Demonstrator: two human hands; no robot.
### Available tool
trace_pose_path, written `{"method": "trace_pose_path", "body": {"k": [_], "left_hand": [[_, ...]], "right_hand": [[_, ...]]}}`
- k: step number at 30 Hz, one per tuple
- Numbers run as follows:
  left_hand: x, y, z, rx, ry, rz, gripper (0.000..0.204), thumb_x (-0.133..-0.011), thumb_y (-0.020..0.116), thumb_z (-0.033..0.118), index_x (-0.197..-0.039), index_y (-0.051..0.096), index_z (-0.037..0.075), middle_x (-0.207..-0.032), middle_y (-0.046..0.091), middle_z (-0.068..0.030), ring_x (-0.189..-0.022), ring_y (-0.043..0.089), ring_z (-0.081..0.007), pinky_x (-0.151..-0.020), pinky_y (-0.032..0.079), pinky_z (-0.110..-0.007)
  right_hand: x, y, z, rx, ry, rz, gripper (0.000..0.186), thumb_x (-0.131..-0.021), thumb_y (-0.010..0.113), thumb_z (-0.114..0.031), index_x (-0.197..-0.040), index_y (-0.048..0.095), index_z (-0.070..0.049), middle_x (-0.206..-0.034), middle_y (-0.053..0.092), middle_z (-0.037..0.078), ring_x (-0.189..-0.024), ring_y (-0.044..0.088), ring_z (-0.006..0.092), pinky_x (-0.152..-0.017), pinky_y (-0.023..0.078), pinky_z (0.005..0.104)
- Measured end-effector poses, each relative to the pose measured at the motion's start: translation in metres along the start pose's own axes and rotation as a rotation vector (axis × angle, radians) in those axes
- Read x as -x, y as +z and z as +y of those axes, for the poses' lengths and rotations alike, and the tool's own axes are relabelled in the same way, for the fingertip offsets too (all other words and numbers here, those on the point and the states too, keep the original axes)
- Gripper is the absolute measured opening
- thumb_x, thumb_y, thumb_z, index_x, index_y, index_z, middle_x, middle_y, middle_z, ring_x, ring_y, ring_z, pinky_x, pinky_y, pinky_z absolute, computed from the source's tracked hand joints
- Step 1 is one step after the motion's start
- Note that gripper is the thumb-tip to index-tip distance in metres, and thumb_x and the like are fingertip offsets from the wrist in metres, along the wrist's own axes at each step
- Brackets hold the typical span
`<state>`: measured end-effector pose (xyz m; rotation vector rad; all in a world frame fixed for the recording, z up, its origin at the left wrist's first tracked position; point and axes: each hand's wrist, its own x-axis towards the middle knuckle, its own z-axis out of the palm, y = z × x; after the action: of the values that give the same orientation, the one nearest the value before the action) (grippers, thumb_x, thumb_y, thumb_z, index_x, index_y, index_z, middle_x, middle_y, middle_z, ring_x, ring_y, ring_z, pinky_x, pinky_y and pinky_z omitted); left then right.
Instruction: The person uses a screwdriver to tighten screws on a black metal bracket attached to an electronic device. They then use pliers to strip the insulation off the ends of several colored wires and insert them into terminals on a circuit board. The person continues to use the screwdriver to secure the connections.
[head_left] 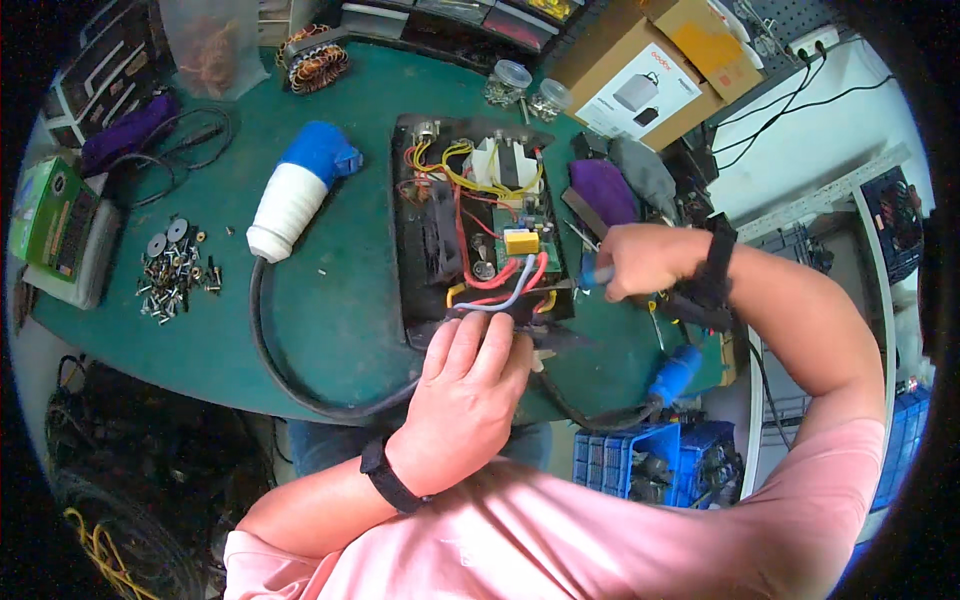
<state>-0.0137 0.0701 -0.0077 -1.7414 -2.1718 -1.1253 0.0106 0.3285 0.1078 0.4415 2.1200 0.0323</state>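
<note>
A black open housing (398, 270) lies on the green bench, with a circuit board (540, 222), a yellow block (521, 242) and red, yellow and blue-grey wires inside. My left hand (470, 375) is closed over its near edge, fingertips beside the thick wires (525, 275); what lies under the palm is hidden. At the housing's right side my right hand (640, 262) grips the blue handle of a screwdriver (597, 278). Its shaft points left, over the housing's near right corner; its tip is hard to make out among the wires.
A blue-and-white plug (300, 185) lies left of the housing on a thick black cable (285, 380). Loose screws and washers (175, 270) are piled farther left. Jars (507, 82) and a cardboard box (640, 80) stand at the back. A blue connector (676, 375) sits near the right edge.
</note>
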Motion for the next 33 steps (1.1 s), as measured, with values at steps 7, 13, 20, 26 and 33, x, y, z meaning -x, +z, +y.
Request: {"method": "trace_pose_path", "body": {"k": [7,13,20,26,33], "left_hand": [[0.000,0.003,0.000,0.027,-0.011,0.043,0.044,-0.066,0.061,0.008,-0.109,0.061,0.001,-0.118,0.048,-0.0172,-0.115,0.045,-0.0335,-0.097,0.036,-0.045],[0.001,0.004,-0.002,0.033,0.006,0.062,0.043,-0.067,0.062,0.010,-0.109,0.061,0.001,-0.117,0.049,-0.0170,-0.115,0.045,-0.0331,-0.097,0.036,-0.044],[-0.001,0.003,-0.003,0.045,-0.013,0.050,0.041,-0.070,0.058,0.011,-0.109,0.061,0.000,-0.118,0.049,-0.0169,-0.113,0.046,-0.0322,-0.095,0.037,-0.043],[0.001,0.004,-0.004,0.025,-0.003,0.062,0.041,-0.070,0.058,0.010,-0.109,0.061,0.000,-0.117,0.049,-0.0171,-0.113,0.046,-0.0324,-0.095,0.037,-0.042],[0.002,0.004,-0.005,0.039,-0.003,0.051,0.040,-0.071,0.057,0.010,-0.110,0.061,0.000,-0.116,0.050,-0.0170,-0.114,0.045,-0.0324,-0.096,0.036,-0.043]], "right_hand": [[0.009,0.016,0.000,-0.040,-0.001,0.159,0.033,-0.070,0.065,-0.023,-0.090,0.067,0.003,-0.080,0.066,0.022,-0.076,0.065,0.0359,-0.070,0.051,0.0415],[0.023,0.029,-0.010,0.017,0.024,0.289,0.028,-0.071,0.064,-0.021,-0.090,0.068,-0.001,-0.079,0.066,0.022,-0.075,0.064,0.0387,-0.071,0.052,0.0440],[0.038,-0.003,-0.061,0.375,0.076,0.225,0.018,-0.071,0.059,-0.014,-0.073,0.069,0.000,-0.077,0.067,0.023,-0.075,0.068,0.0363,-0.066,0.054,0.0461],[0.018,-0.028,-0.064,0.437,-0.069,-0.173,0.027,-0.078,0.058,-0.020,-0.081,0.068,0.005,-0.077,0.065,0.024,-0.077,0.064,0.0396,-0.070,0.051,0.0435],[-0.004,-0.026,-0.020,0.085,-0.014,-0.323,0.056,-0.083,0.065,-0.040,-0.115,0.057,0.006,-0.103,0.066,0.019,-0.092,0.061,0.0294,-0.081,0.047,0.0396]]}}
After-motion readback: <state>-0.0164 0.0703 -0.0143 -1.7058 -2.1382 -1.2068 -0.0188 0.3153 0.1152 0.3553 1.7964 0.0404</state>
